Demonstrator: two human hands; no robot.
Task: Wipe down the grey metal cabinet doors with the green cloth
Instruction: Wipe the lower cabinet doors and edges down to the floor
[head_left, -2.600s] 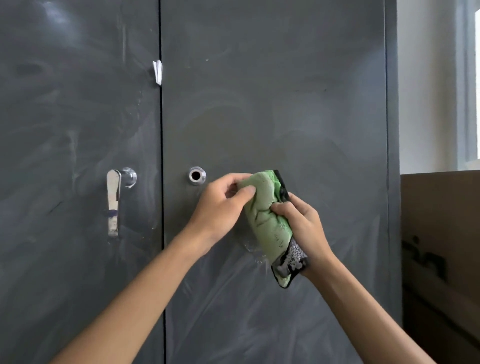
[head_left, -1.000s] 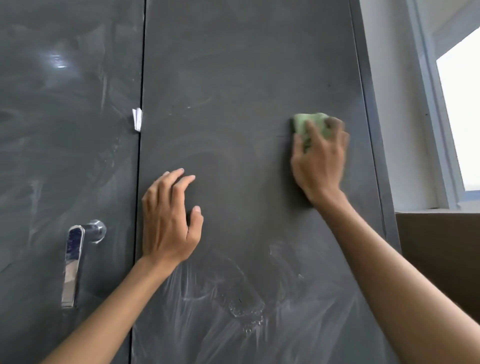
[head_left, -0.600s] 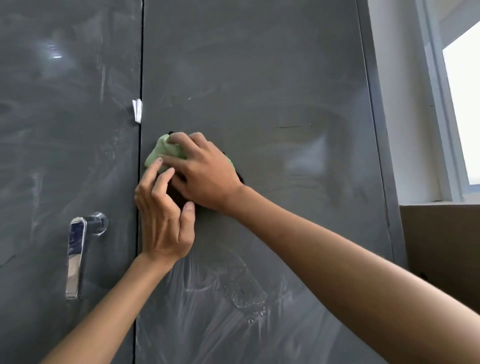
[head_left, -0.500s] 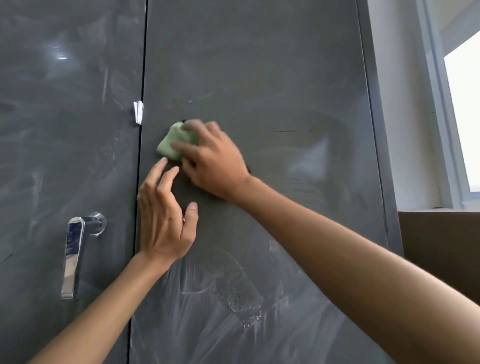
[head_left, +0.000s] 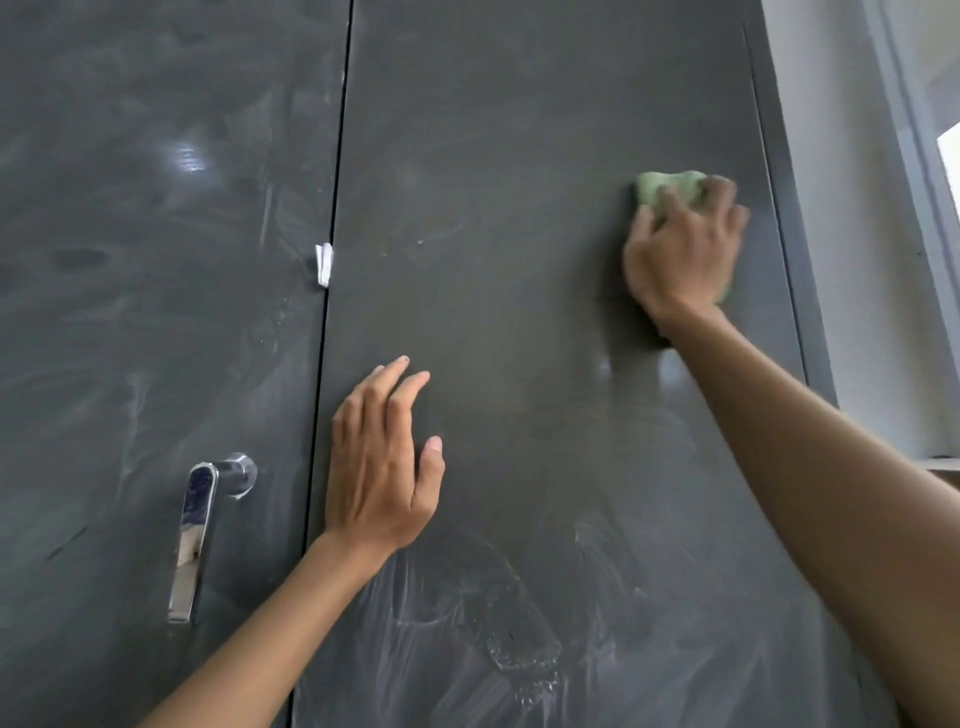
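The right hand (head_left: 680, 254), blurred but seemingly gripping the cloth (head_left: 667, 187), has swept across the door (head_left: 519, 156) to its right edge, finishing another pass; left hand (head_left: 382, 467) rests open-fingered.

Light: daylight was admitted from the window (head_left: 951, 171) at the right edge, which was blown out to white.
Glare: a pale sheen was thrown high on the left door (head_left: 182, 156); the chrome handle (head_left: 193, 540) was brightly mirrored.
Blur: the right hand (head_left: 680, 254) and the green cloth (head_left: 662, 187) were smeared by motion.
Shadow: a dark patch was cast below that hand.
Distortion: the door seam (head_left: 340, 156) was tilted by the wide lens.
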